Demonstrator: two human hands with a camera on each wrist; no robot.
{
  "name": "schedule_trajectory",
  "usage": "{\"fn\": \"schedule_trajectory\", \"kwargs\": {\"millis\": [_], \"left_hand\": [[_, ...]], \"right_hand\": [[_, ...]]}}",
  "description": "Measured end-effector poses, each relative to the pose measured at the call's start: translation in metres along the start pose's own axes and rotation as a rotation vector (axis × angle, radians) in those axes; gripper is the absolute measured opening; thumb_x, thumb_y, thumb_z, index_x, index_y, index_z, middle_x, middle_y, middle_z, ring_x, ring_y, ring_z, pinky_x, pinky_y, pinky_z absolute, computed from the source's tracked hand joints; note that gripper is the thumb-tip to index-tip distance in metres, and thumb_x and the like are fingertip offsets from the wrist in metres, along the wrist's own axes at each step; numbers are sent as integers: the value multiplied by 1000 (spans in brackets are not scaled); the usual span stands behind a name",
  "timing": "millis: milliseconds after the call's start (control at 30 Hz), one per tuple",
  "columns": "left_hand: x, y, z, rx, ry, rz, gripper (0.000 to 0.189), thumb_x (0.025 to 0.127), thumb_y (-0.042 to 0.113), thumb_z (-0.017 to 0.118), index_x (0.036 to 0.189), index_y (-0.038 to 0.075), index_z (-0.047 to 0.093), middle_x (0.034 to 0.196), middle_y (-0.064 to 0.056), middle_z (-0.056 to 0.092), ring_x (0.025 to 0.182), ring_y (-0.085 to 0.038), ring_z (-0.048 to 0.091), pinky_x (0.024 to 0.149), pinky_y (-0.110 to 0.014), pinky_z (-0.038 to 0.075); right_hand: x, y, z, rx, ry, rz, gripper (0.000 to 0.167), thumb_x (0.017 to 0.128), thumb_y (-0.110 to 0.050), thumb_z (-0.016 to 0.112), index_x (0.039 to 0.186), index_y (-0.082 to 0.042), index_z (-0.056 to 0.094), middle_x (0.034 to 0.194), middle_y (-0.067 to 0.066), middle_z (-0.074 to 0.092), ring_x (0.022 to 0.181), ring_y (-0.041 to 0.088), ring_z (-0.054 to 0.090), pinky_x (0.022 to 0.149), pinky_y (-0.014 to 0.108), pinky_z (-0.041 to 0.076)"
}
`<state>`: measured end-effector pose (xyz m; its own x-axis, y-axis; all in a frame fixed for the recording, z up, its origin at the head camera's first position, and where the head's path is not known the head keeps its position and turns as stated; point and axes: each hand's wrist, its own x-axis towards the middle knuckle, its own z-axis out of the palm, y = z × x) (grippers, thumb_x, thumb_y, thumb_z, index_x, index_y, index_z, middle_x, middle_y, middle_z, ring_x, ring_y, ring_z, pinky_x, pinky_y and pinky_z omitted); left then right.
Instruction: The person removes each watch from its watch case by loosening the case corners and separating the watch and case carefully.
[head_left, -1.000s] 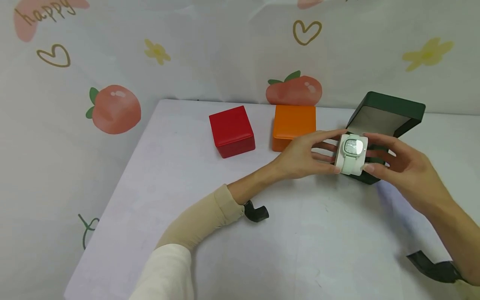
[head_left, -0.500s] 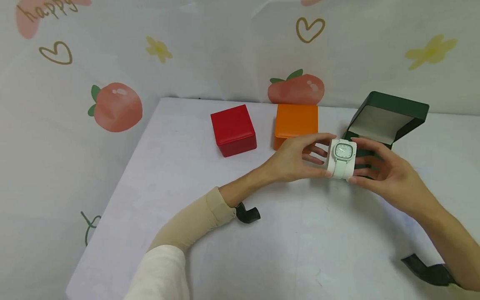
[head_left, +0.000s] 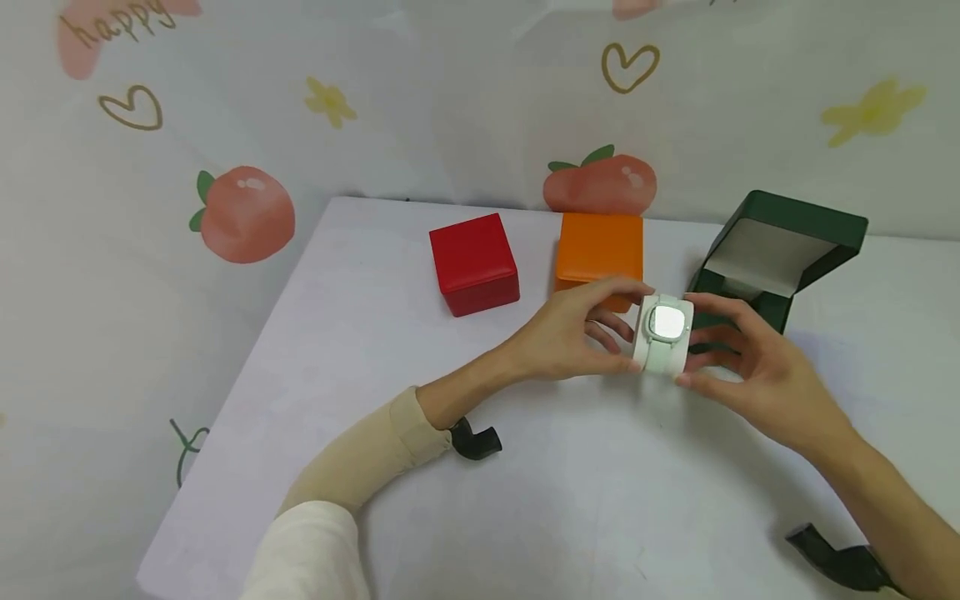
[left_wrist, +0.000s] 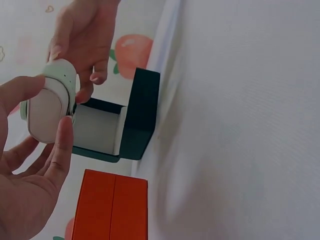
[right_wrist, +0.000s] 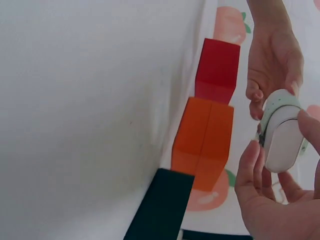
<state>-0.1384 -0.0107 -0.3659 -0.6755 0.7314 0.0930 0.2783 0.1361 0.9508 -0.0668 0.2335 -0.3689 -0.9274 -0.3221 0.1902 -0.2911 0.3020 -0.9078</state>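
A pale mint-green wristwatch (head_left: 666,332) is wrapped round a white watch cushion (head_left: 683,351), held up off the table between both hands. My left hand (head_left: 566,332) pinches the cushion's left end between thumb and fingers. From the other end my right hand (head_left: 765,367) pinches it the same way. The cushion's flat oval end (left_wrist: 46,116) shows in the left wrist view, and the opposite oval end (right_wrist: 283,146) in the right wrist view. Behind the right hand stands a dark green box (head_left: 806,218), lid raised, its pale lining showing; the hand partly hides its base.
A closed orange box (head_left: 600,246) stands behind the left hand, partly covered by its fingers. Left of it sits a closed red box (head_left: 474,254). The white table (head_left: 315,333) meets a fruit-printed backdrop at the rear.
Both hands have drawn the watch and cushion left and towards the person, away from the green box. More of that box's inside shows now. The boxes stay in place.
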Motion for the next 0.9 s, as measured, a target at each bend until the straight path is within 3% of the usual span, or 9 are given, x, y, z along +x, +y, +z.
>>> {"fn": "schedule_trajectory", "kwargs": {"millis": [300,500,733,900], "left_hand": [[-16,-2,-2,13,5,8,75,79,7,84,144,12,46,137,-1,55,98,-7,66,84,-24,57],[-24,1,-4,-7,41,41,74,78,4,84,142,10,46,137,-2,51,100,-9,66,84,-29,58],[-30,2,-4,-3,59,39,72,77,4,84,139,10,47,136,-1,50,98,-8,66,82,-29,59],[-34,0,-2,-10,45,57,70,78,1,83,138,8,47,136,-2,49,98,-10,67,81,-29,59]], "right_hand": [[-3,-6,13,18,-40,-44,91,74,20,75,151,-8,36,136,6,48,104,13,61,84,18,54],[0,-13,18,45,-61,-56,89,76,20,74,151,-8,35,143,7,43,110,13,61,87,19,54],[1,-20,25,80,-100,-5,88,82,15,71,155,-14,30,150,6,35,109,10,64,85,22,56],[1,-22,33,9,-105,61,85,87,3,73,155,-22,30,146,3,38,105,12,65,82,23,57]]}}
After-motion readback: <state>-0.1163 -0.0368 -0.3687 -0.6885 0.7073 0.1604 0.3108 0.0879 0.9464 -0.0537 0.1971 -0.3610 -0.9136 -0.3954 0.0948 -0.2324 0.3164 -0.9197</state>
